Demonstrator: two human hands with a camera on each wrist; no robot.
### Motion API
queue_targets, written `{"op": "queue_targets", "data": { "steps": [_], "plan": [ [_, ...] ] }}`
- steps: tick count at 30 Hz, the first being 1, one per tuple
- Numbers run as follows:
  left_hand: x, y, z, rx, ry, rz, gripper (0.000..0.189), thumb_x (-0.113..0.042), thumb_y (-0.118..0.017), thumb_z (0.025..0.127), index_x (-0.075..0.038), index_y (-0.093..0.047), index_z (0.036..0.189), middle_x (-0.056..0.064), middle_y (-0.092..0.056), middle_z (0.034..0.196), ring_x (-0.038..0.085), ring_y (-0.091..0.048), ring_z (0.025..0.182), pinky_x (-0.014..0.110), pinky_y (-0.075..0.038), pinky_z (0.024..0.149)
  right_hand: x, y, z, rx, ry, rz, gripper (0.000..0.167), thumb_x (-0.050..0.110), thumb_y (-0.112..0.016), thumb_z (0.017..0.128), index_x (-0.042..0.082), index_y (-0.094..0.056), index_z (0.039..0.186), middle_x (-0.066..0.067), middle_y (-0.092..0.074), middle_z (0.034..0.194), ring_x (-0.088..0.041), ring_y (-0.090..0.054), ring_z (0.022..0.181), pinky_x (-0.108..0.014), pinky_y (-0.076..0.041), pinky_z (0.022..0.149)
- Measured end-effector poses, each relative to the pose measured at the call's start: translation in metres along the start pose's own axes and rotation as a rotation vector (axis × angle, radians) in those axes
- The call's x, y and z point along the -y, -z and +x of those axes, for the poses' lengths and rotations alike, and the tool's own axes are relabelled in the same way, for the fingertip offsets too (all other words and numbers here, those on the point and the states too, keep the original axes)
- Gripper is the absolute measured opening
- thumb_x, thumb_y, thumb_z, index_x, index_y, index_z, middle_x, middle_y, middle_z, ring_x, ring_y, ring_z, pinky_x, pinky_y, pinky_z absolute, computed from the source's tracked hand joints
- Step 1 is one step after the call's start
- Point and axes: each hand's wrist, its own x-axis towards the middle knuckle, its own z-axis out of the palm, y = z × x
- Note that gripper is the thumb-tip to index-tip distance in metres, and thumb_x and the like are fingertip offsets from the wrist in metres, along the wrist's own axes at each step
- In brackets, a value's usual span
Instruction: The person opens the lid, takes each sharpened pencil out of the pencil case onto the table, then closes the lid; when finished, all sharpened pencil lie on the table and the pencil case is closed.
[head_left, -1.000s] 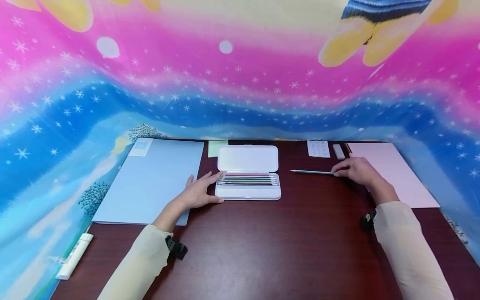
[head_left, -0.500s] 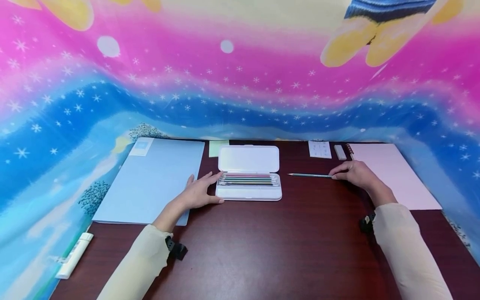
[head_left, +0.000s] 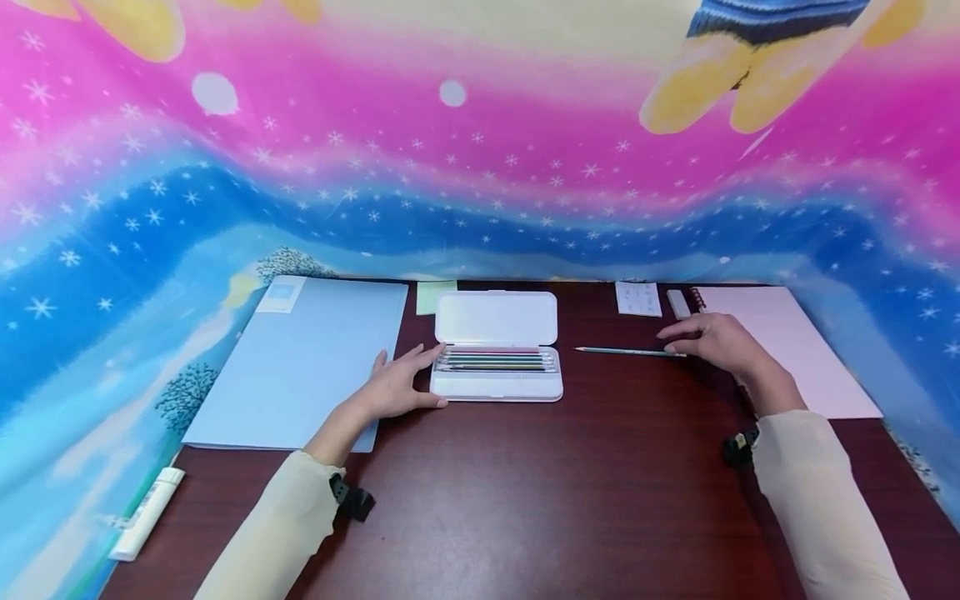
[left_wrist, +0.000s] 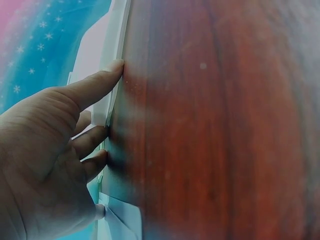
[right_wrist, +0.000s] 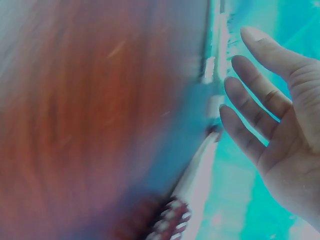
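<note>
An open white pencil case [head_left: 497,387] lies on the dark table with several pencils [head_left: 495,360] in its back compartment. My left hand [head_left: 393,385] rests at the case's left end, fingers spread. Its thumb touches the front edge and a fingertip reaches the back left corner; the left wrist view shows that thumb along the edge. One more pencil [head_left: 626,351] lies on the table to the right of the case, tip pointing left. Just over its far end is my right hand [head_left: 723,342]; in the right wrist view its fingers are spread with nothing between them.
A blue folder [head_left: 300,367] lies left, partly under my left hand. A pink spiral notebook [head_left: 802,350], an eraser [head_left: 678,304] and a printed paper [head_left: 638,298] lie at the right. Behind the case is a green note [head_left: 427,297]; a white tube [head_left: 148,512] lies front left.
My right hand has put the pencil down on the table, let go of it and drawn slightly back to the right. My left hand has stayed at the pencil case.
</note>
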Motion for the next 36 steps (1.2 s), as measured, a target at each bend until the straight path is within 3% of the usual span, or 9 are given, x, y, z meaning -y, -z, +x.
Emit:
{"op": "queue_targets", "data": {
  "steps": [6, 12, 19, 25, 29, 36],
  "plan": [
    [0.000, 0.000, 0.000, -0.002, 0.002, 0.006, 0.095, -0.047, -0.079, 0.085, -0.024, -0.028, 0.162, 0.011, -0.039, 0.162, 0.031, -0.026, 0.156, 0.068, 0.003, 0.123, 0.039, -0.009, 0.007, -0.045, 0.202, -0.079, 0.024, 0.027, -0.072, 0.095, 0.017, -0.079, 0.117, -0.014, -0.070, 0.126, -0.036, -0.060, 0.122, -0.059, -0.047, 0.101],
    [-0.004, 0.001, 0.002, 0.006, -0.001, 0.002, 0.095, -0.047, -0.079, 0.086, -0.024, -0.027, 0.162, 0.011, -0.038, 0.163, 0.031, -0.026, 0.156, 0.068, 0.003, 0.123, 0.080, -0.039, 0.019, -0.033, 0.361, -0.137, 0.021, 0.025, -0.077, 0.091, 0.022, -0.081, 0.112, -0.002, -0.077, 0.110, -0.024, -0.069, 0.105, -0.046, -0.054, 0.091],
    [-0.001, 0.000, 0.000, -0.008, -0.006, -0.011, 0.095, -0.045, -0.079, 0.086, -0.023, -0.028, 0.162, 0.012, -0.039, 0.162, 0.032, -0.026, 0.156, 0.069, 0.003, 0.122, 0.128, -0.077, 0.030, 0.003, 0.358, -0.152, 0.027, 0.027, -0.077, 0.091, 0.024, -0.079, 0.117, 0.001, -0.078, 0.114, -0.019, -0.071, 0.108, -0.046, -0.055, 0.095],
    [0.002, 0.000, -0.003, -0.009, -0.002, -0.020, 0.095, -0.044, -0.080, 0.085, -0.023, -0.028, 0.162, 0.012, -0.039, 0.162, 0.032, -0.025, 0.156, 0.069, 0.004, 0.122, 0.160, -0.102, 0.039, 0.089, 0.380, -0.181, 0.029, 0.022, -0.073, 0.094, 0.022, -0.076, 0.123, 0.000, -0.076, 0.120, -0.017, -0.070, 0.110, -0.041, -0.056, 0.094],
    [0.000, 0.002, -0.003, -0.007, 0.000, -0.021, 0.095, -0.044, -0.079, 0.086, -0.023, -0.027, 0.162, 0.013, -0.039, 0.162, 0.033, -0.024, 0.156, 0.068, 0.005, 0.122, 0.170, -0.113, 0.043, 0.140, 0.391, -0.249, 0.030, 0.020, -0.074, 0.093, 0.021, -0.076, 0.123, -0.002, -0.075, 0.120, -0.018, -0.068, 0.109, -0.040, -0.055, 0.092],
    [-0.002, 0.000, -0.003, -0.006, -0.004, -0.026, 0.095, -0.043, -0.080, 0.086, -0.022, -0.028, 0.162, 0.014, -0.039, 0.162, 0.033, -0.025, 0.156, 0.069, 0.004, 0.122, 0.171, -0.123, 0.042, 0.130, 0.411, -0.306, 0.024, 0.020, -0.073, 0.095, 0.021, -0.079, 0.118, -0.002, -0.075, 0.113, -0.017, -0.068, 0.106, -0.040, -0.055, 0.095]
  ]
}}
